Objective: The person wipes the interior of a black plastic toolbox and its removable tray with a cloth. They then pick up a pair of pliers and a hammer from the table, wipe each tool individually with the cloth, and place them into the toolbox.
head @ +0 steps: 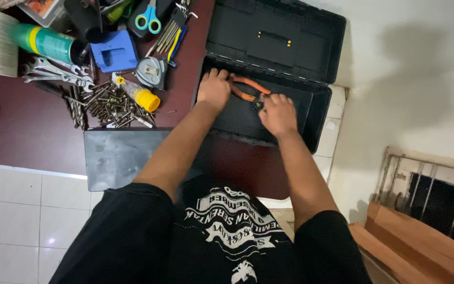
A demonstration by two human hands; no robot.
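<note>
An open black toolbox [319, 113] lies on a dark red table, its lid [277, 39] folded back. Both my hands reach into it. My right hand [278, 114] grips the head end of orange-handled pliers [248, 87] that rest inside the box. My left hand [214, 88] sits at the box's left inner wall, fingers curled by the pliers' handles; whether it holds them I cannot tell.
Left of the box lie a pile of drill bits and screws [103, 105], wrenches [53, 73], a tape measure [151, 71], a yellow-capped tube [140, 94], a blue case [114, 51], scissors [149, 18], hex keys [172, 34] and a green can [45, 43]. A grey tray [114, 158] overhangs the table's front edge.
</note>
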